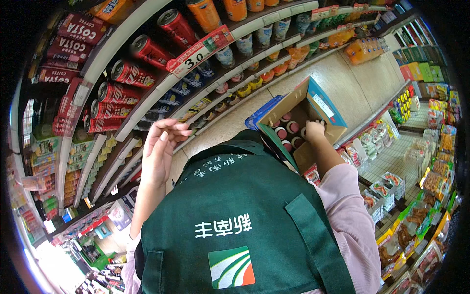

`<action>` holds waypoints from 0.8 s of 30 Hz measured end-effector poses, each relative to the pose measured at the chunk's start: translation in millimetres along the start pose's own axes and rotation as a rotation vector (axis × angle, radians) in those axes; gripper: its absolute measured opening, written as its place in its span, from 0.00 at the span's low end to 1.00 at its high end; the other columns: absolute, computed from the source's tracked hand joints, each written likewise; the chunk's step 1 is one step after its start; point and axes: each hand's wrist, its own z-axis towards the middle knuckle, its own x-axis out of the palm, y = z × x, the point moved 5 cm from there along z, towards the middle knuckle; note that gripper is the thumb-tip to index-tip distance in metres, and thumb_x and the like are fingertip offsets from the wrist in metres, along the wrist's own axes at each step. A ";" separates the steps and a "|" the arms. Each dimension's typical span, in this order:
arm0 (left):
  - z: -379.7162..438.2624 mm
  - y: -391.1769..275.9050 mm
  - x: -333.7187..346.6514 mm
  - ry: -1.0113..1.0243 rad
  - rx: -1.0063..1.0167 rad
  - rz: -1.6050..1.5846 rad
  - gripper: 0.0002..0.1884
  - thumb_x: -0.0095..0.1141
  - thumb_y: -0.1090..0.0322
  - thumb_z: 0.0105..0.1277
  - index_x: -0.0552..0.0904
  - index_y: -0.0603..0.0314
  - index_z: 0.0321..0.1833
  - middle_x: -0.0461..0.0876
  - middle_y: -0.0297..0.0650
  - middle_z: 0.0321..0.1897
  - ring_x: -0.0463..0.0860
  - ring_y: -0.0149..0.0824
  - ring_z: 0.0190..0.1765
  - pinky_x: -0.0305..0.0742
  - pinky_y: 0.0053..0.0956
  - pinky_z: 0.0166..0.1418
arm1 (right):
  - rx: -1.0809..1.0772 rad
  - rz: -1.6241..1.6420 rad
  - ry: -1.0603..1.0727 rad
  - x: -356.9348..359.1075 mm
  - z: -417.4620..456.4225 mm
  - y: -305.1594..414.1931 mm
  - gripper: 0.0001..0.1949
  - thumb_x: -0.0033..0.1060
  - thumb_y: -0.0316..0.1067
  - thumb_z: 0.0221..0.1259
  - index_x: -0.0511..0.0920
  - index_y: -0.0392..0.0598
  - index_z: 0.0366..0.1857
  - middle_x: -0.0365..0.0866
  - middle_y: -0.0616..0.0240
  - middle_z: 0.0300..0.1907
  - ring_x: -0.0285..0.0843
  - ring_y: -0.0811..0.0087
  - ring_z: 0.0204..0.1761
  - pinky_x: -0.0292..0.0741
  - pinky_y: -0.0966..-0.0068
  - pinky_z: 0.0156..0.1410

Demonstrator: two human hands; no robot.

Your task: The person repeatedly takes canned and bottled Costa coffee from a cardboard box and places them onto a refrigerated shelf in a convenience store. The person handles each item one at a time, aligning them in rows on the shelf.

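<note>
My left hand (161, 147) is raised beside the drink shelves, fingers loosely curled and apart, with nothing in it. My right hand (315, 130) reaches into an opened cardboard carton (301, 90), close to the pale rim of a bottle cap. Its grip is partly hidden, so whether it holds a bottle cannot be told. Several bottles with pinkish caps (281, 133) stand inside the carton. Under the carton's far left side shows a blue plastic crate (259, 112). A dark green apron (227, 205) with printed writing and a logo covers my front.
Curved shelves with red cola cans (126, 73), orange cans (203, 14) and Costa coffee packs (82, 29) rise at the left, with a price tag (200, 51) on one edge. Wrapped orange bottles (367, 49) stand on the tiled floor (341, 77). Snack racks (415, 154) line the right.
</note>
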 end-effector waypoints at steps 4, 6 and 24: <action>-5.3 -2.6 -5.7 -0.046 0.011 0.012 0.16 0.46 0.62 0.69 0.71 0.65 0.53 0.78 0.46 0.47 0.78 0.38 0.50 0.69 0.35 0.59 | -0.006 -0.013 0.166 12.9 2.9 9.1 0.13 0.53 0.38 0.50 0.81 0.50 0.40 0.82 0.58 0.44 0.73 0.59 0.52 0.57 0.57 0.65; -6.5 -1.8 -8.0 -0.054 0.009 -0.002 0.16 0.47 0.62 0.68 0.71 0.65 0.53 0.78 0.46 0.46 0.78 0.38 0.49 0.69 0.35 0.59 | 0.065 -0.026 0.181 27.7 8.6 8.0 0.14 0.51 0.39 0.53 0.82 0.51 0.41 0.80 0.58 0.48 0.71 0.60 0.57 0.52 0.54 0.67; -26.8 -16.6 -86.9 -0.020 0.100 -0.132 0.14 0.44 0.65 0.71 0.70 0.63 0.55 0.78 0.42 0.47 0.77 0.33 0.50 0.69 0.28 0.57 | -0.181 0.510 -0.018 -171.9 -47.3 107.2 0.24 0.63 0.49 0.51 0.78 0.35 0.40 0.80 0.43 0.39 0.79 0.48 0.43 0.75 0.63 0.47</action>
